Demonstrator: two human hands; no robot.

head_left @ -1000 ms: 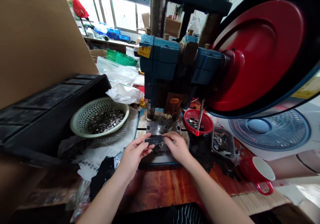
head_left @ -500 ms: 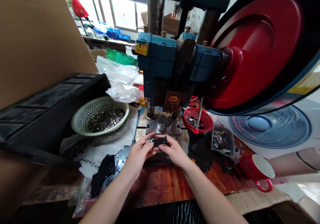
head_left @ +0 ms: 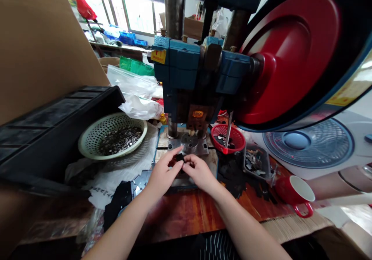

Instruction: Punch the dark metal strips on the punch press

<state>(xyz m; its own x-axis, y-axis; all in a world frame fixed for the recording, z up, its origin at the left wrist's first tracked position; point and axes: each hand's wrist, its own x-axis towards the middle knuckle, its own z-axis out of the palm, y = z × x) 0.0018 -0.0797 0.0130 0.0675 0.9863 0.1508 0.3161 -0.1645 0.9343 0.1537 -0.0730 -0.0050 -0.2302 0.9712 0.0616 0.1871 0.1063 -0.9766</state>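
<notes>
Both hands meet in front of the press's steel die plate. Between them is a small flat black piece, partly covered by the fingers. My left hand has it between thumb and fingers, with the index finger stretched toward the die plate. My right hand pinches the piece's right end with thumb and fingertips. Above the plate stands the blue press, its punch raised over the die. Silvery sheet parts and a black cloth-like item lie left of my left forearm.
A pale green basket of small metal bits stands left, beside a black bin. Right of the press are a red basket, a clear tub of parts, a red mug and a blue fan. The red flywheel overhangs the right.
The black piece has turned and now shows less between the fingers. My left index finger has stretched forward toward the die plate. The view has shifted slightly.
</notes>
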